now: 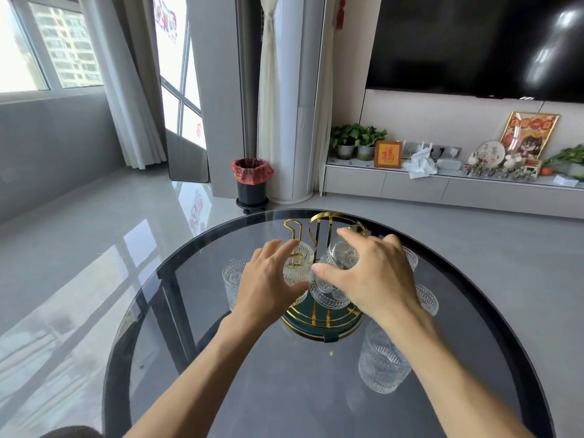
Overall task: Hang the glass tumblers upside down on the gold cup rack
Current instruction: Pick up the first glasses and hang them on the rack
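**Both hands on tumblers at the rack**

We saw the left hand [268,279] clamped around a ribbed clear glass tumbler [298,263] and the right hand [373,273] around another ribbed tumbler [338,263], both inverted over the gold wire cup rack [319,229] on the round smoked-glass table [252,390].

Left grip [268,276] and right grip [376,273] half-curled, forearms outstretched.

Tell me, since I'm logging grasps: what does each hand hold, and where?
Each hand grips a glass tumbler by its ribbed side wall over the gold rack: left hand, right hand.
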`<control>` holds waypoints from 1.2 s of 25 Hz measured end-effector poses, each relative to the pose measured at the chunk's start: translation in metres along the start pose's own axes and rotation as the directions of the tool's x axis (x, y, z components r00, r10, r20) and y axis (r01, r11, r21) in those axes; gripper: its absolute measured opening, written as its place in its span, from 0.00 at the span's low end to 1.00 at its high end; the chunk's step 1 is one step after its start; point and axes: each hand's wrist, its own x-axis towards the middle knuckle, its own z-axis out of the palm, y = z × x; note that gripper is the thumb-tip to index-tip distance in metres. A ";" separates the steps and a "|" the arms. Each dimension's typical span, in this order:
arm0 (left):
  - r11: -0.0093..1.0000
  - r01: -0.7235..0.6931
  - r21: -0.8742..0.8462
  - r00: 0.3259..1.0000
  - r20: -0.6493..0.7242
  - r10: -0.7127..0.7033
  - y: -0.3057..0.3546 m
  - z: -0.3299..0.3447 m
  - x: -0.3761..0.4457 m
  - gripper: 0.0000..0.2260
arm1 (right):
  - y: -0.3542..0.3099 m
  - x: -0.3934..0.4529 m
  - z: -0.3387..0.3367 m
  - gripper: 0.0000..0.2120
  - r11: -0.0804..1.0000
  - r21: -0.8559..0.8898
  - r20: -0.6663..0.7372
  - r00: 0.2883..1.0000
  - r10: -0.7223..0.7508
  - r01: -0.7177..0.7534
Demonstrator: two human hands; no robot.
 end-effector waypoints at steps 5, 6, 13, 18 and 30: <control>1.000 -0.024 -0.001 0.998 0.054 0.024 -0.005 -0.004 -0.001 0.37 | 0.002 0.006 0.020 0.39 0.997 -0.074 0.136 0.991 -0.022 0.032; 1.000 -0.028 -0.005 0.998 0.054 0.029 -0.006 -0.004 -0.002 0.37 | 0.003 0.005 0.025 0.39 0.996 -0.085 0.165 0.986 -0.025 0.040; 0.999 -0.016 -0.031 0.999 0.027 0.017 -0.003 0.001 -0.008 0.36 | 0.012 -0.011 0.046 0.41 0.998 -0.056 0.146 0.989 -0.017 0.025; 0.996 0.049 -0.072 0.993 0.109 -0.041 0.005 -0.010 -0.015 0.35 | 0.021 -0.031 0.037 0.36 0.992 0.006 0.085 0.989 -0.123 0.123; 0.921 -0.198 0.336 0.930 0.360 0.069 0.111 0.006 0.066 0.25 | 0.072 -0.061 0.002 0.35 0.996 0.014 0.089 0.992 0.090 -0.092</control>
